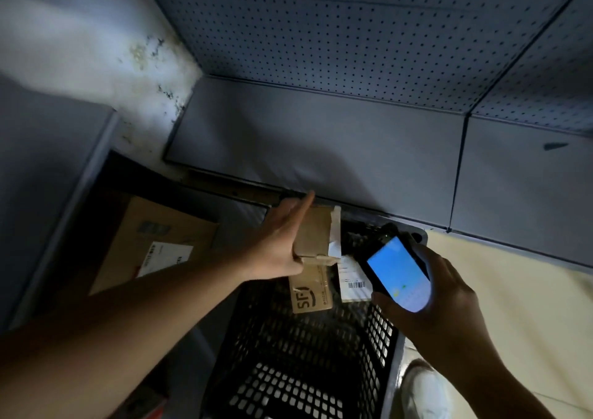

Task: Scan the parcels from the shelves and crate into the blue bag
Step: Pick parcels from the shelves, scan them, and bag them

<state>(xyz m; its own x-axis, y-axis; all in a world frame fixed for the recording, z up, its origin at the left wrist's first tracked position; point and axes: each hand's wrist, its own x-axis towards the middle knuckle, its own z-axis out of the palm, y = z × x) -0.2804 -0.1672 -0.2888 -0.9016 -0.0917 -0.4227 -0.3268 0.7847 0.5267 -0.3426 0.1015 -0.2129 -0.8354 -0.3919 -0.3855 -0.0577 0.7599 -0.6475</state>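
Observation:
My left hand (279, 242) holds a small brown cardboard parcel (316, 235) above the black crate (288, 370), index finger pointing up along its edge. My right hand (442, 296) grips a handheld scanner (398, 274) with a lit blue screen, just right of the parcel. Inside the crate lie a brown box printed SF (309, 293) and a white parcel with a barcode label (353, 282). The blue bag is out of view.
A grey shelf board (321, 149) with a perforated back panel (353, 33) stands behind the crate. A large cardboard box with a white label (157, 242) sits low on the left. A white shoe (426, 393) shows on the pale floor at the lower right.

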